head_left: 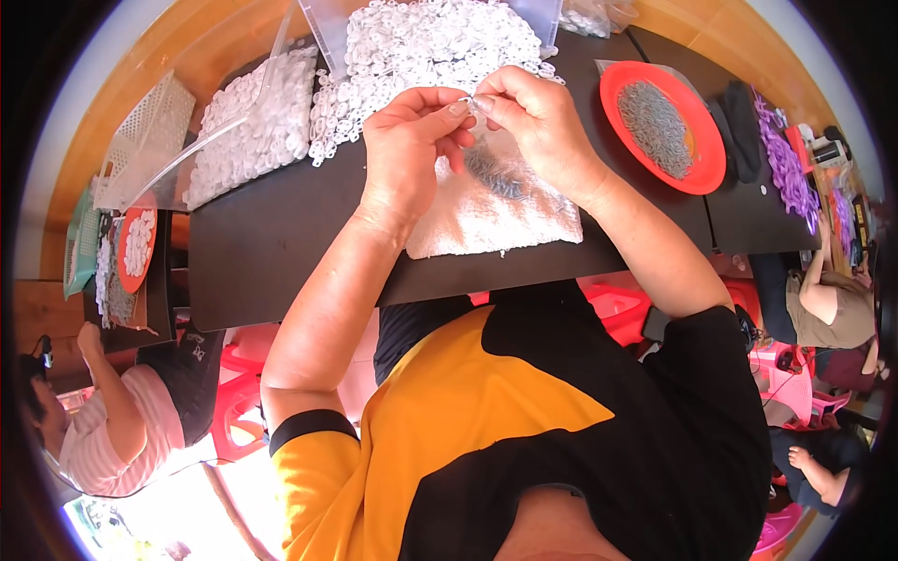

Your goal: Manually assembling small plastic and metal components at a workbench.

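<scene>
L hand [402, 140] & R hand [528, 122] are being held close tog., fingers narrowed; a small piece [470, 100] is being pinched betw. the fingertips of both, over the far side of a white pad [496, 224]. Shape of pc. not resolved; which hand is bearing the main grip cannot be told. On the pad, just nr. side of the fingers, a loose grey metal heap [496, 175] is being partly hidden.

Farther out: white plastic pieces [435, 42] are being heaped at far ctr., partly walled by a clear bin [324, 37], w/ some lying loose on the dark table [271, 252]. More grey metal pcs are being kept in a red plate [717, 168], R.

Risks (judged): pc. could be dropped if pinch is being loosened unevenly, & lost among look-alikes. Grey heap could be scattered if pad is being dragged by a wrist. White pcs could be knocked nearer if the L knuckles are being swung far.
</scene>
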### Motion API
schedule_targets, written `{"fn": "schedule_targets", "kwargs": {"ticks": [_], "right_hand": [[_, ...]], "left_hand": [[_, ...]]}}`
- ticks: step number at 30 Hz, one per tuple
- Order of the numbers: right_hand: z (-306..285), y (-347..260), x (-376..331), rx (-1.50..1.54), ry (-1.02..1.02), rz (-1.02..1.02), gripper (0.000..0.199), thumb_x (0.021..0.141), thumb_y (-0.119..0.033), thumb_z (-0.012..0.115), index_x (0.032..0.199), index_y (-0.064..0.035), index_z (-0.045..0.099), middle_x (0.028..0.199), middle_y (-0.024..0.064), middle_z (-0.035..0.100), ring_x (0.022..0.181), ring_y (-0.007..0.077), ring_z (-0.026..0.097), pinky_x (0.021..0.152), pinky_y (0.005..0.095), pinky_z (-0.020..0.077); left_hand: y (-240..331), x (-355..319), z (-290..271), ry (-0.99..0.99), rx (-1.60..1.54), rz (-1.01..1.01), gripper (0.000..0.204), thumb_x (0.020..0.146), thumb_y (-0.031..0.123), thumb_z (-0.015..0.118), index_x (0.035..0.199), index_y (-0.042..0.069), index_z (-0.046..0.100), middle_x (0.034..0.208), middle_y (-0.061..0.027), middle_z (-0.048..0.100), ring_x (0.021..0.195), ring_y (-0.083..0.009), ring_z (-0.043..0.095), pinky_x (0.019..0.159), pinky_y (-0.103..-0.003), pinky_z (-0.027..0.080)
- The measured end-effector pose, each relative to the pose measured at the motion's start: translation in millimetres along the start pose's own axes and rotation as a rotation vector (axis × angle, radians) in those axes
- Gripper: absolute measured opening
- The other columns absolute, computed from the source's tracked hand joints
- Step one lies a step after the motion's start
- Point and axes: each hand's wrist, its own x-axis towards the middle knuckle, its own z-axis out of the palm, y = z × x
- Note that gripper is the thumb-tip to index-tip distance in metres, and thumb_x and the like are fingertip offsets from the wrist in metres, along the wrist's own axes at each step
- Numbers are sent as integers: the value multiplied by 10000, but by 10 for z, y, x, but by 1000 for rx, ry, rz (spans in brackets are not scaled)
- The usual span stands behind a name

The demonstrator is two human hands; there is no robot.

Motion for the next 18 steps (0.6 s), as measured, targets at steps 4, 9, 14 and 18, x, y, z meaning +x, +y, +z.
{"fn": "schedule_targets", "kwargs": {"ticks": [4, 9, 14, 18], "right_hand": [[22, 0, -19, 23, 55, 18, 61, 887, -52, 591, 905, 0, 617, 669, 74, 622, 609, 132, 581, 585, 282, 474], [43, -3, -32, -11, 43, 6, 61, 879, -39, 586, 911, 3, 616, 701, 88, 641, 632, 152, 612, 606, 286, 489], [37, -23, -44, -36, 50, -15, 59, 872, -26, 584, 913, 6, 613, 729, 96, 659, 657, 172, 641, 626, 292, 501], [32, -2, -38, -69, 34, -31, 51, 868, -16, 581, 907, 4, 607, 740, 107, 658, 661, 194, 645, 620, 300, 497]], "left_hand": [[-36, 6, -10, 28, -6, 2, 134, 903, 10, 610, 1011, -68, 603, 848, -147, 661, 651, -167, 625, 501, -258, 478], [-39, -7, 12, 45, 20, 15, 122, 899, 7, 611, 995, -67, 610, 841, -145, 665, 645, -167, 628, 493, -253, 472], [-44, -18, 14, 61, 34, 20, 113, 895, 6, 610, 983, -65, 614, 842, -145, 668, 648, -167, 632, 487, -249, 466], [-45, -25, 17, 71, 55, 23, 110, 893, 7, 609, 979, -62, 615, 846, -147, 671, 652, -169, 636, 482, -242, 454]]}}
